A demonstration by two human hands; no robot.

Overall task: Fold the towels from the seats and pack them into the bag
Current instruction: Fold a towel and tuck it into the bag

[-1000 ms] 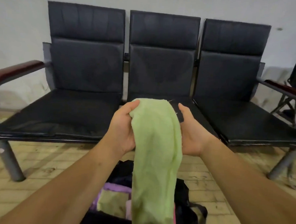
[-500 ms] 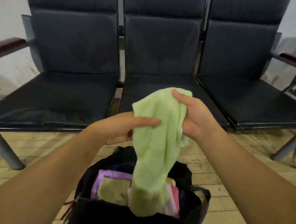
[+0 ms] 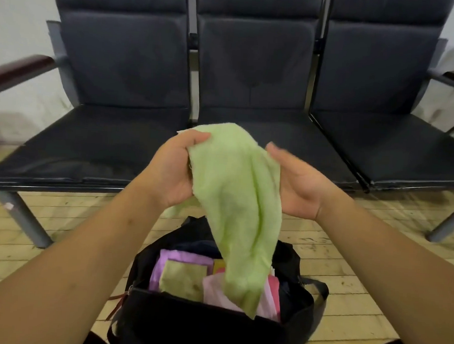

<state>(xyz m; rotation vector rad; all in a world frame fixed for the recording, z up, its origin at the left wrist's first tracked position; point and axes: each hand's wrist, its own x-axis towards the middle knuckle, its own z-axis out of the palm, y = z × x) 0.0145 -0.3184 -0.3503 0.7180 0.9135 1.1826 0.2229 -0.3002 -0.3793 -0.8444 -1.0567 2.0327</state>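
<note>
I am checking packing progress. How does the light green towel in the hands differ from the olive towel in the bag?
The light green towel hangs unfolded from the left hand; the olive towel lies folded flat in the bag. The light green towel is brighter than the olive towel. Both are greenish cloth.

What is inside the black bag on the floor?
Folded towels lie in the black bag: a purple towel, an olive towel on it, a pink towel. The hanging light green towel covers the rest, and what lies beneath them is hidden.
</note>
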